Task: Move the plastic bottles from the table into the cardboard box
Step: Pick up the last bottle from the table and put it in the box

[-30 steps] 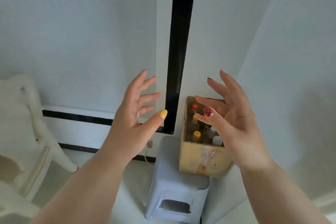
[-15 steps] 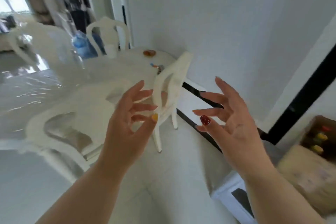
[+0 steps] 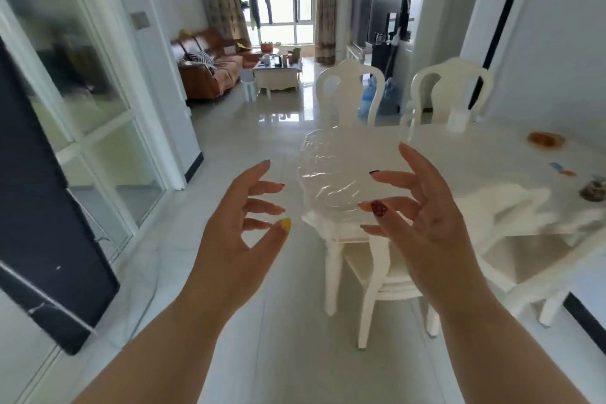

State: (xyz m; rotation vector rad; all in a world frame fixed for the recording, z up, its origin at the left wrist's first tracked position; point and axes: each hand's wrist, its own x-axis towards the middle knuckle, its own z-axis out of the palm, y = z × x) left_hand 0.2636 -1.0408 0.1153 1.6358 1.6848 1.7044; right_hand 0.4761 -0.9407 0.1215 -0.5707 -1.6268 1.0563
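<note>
From the head camera we see our left hand (image 3: 236, 233) at seven o'clock and our right hand (image 3: 423, 223) at five o'clock, both raised with fingers spread and relaxed, grasping nothing; we judge them ready for the next pickup; the white glossy dining table (image 3: 475, 180) lies at three o'clock, a white carved chair (image 3: 370, 272) tucked against its near end; we see no plastic bottle on it, though glare hides much; the cardboard box is out of view.
</note>
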